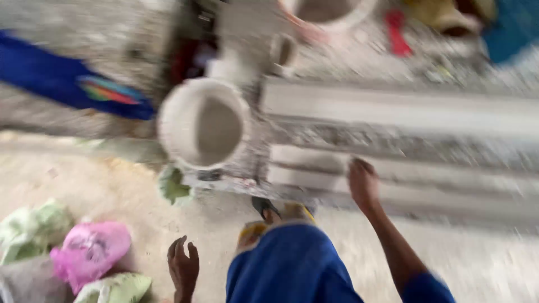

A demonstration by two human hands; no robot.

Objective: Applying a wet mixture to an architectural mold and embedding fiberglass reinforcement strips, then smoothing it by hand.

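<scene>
The whole head view is smeared by motion blur, so edges and surface detail cannot be made out. The left hand (183, 268) is cut off at the wrist by the bottom edge. The fingertips of the right hand (363, 183) are blurred against the long white pipes (404, 112), so contact cannot be confirmed. The pipes are cut off by the right edge.

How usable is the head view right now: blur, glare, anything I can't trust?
Head view: heavy motion blur smears everything, worst along the long pale pipes at right; the wide pipe socket keeps its outline but no detail. Light is flat daylight, no hard glare or strong shadows. The right hand reaches the pipes, contact uncertain; the left hand hangs open near the pink bag.
</scene>
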